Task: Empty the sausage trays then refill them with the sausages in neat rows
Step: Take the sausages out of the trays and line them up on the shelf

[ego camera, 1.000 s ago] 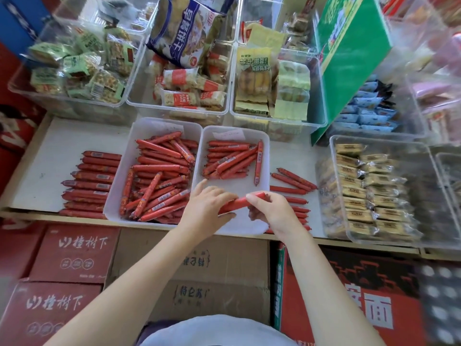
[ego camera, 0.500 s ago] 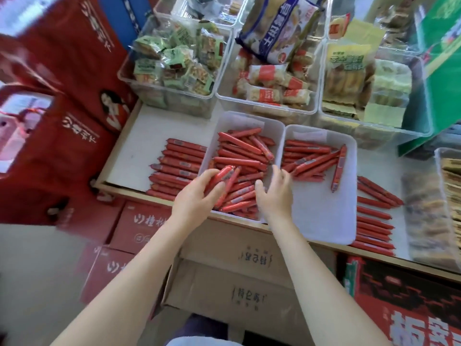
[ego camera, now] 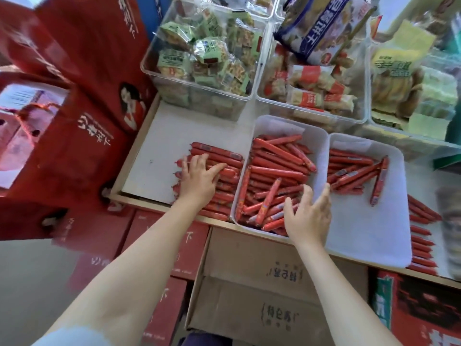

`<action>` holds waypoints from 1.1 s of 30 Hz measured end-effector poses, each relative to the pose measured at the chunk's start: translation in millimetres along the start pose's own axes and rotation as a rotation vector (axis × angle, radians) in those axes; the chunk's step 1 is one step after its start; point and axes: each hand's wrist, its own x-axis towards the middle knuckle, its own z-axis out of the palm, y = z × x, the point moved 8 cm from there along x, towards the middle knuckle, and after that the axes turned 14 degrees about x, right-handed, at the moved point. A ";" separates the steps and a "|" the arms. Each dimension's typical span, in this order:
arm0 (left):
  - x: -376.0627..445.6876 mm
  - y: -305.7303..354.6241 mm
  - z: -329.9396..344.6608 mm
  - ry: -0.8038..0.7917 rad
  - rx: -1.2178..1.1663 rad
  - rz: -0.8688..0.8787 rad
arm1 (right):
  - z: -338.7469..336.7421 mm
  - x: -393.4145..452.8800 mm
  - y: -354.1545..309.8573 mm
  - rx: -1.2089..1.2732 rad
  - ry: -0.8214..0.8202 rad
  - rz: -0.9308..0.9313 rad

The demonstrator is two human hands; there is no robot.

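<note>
Red sausages [ego camera: 272,181] filled the tray [ego camera: 321,148] under the relaxed, empty right hand [ego camera: 308,214]; left hand [ego camera: 198,179] pressed flat on the shelf row [ego camera: 219,156]. A careless grab could scatter them.

This is a small food shop, seen at a display shelf [ego camera: 159,146] of snacks. The shelf, the landmark here, is a white board with a wooden lip. Along its back stand clear plastic bins [ego camera: 199,101] of wrapped snack packets, green-labelled at the left and red-and-white further right [ego camera: 309,96], with a large blue bag [ego camera: 321,28] lying on top. At its front sit two white trays [ego camera: 369,236] of red sausages [ego camera: 274,171], with more in rows [ego camera: 219,156] on the board. Below the shelf are brown cartons [ego camera: 249,295], and to its left red printed gift boxes [ego camera: 74,136] are stacked.
</note>
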 end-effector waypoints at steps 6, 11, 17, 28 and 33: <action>9.0 11.2 30.4 -0.186 0.052 0.097 | 3.4 -1.5 0.3 -0.039 0.002 0.003; 15.3 11.3 27.2 -0.220 -0.112 0.098 | 5.3 0.1 -0.3 -0.054 -0.014 0.016; -29.4 60.3 -35.8 0.134 -0.476 0.006 | 4.0 -2.7 -2.1 0.039 -0.040 0.024; -76.2 247.4 -23.1 0.075 -0.199 0.378 | -89.8 42.9 116.9 0.459 -0.117 0.281; -76.0 250.4 -15.8 0.038 -0.123 0.332 | -68.8 87.2 116.4 0.304 -0.374 0.124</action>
